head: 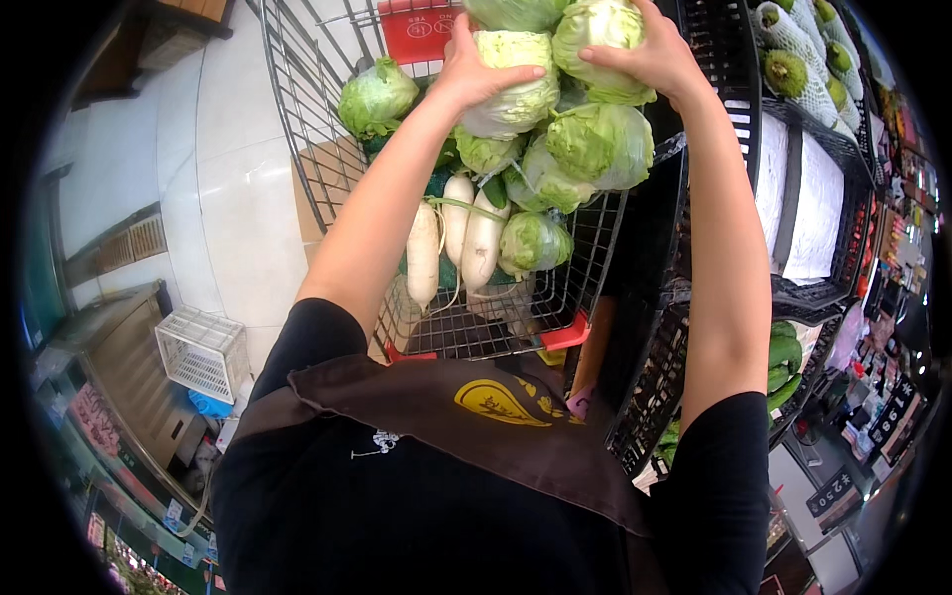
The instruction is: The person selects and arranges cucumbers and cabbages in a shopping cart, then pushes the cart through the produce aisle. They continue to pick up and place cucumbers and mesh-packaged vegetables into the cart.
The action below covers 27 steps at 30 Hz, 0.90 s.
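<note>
My left hand grips a plastic-wrapped head of lettuce, its thumb laid across the top. Another wrapped lettuce head is in my right hand, with the thumb on its near side. Both are above a wire shopping cart heaped with vegetables. Directly below my hands lie more wrapped lettuce heads. Several white radishes lie nearer to me, and a small lettuce touches them on the right. One lettuce sits by the cart's left side.
Black plastic crates line the right side, some with green produce in white foam nets. A white plastic basket stands on the tiled floor at left. The cart has a red panel at its far end.
</note>
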### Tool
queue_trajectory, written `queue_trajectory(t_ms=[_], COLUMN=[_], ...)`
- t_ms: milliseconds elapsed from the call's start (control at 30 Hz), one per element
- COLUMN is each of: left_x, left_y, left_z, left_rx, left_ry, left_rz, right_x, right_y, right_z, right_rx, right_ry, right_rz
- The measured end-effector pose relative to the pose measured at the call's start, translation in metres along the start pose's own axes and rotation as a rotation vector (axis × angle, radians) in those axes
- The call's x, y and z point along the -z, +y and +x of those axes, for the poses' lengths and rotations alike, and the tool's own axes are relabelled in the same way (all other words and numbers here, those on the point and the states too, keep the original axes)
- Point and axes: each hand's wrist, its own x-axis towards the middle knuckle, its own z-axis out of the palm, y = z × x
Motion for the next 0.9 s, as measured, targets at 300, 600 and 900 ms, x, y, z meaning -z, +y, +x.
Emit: queue_trajectory(t_ms=[300, 600, 900], left_x=[0.019, 0.055, 0.089], left_y=[-0.001, -0.037, -0.050], left_z=[-0.011, -0.046, -0.121], left_rx=[0.214, 0.357, 0.338], left_ry=[-0.074, -0.015, 0.030], left_rz=[-0.289, -0.578, -0.898], right_x=[-0.014, -0.041, -0.114], right_y=[0.018, -0.018, -0.066], right_z=[-0.020, -0.089, -0.206], right_rx=[-0.184, -0.277, -0.257], right_ry=[0.090, 0.014, 0.002], right_rz=[0.278, 0.776, 0.945])
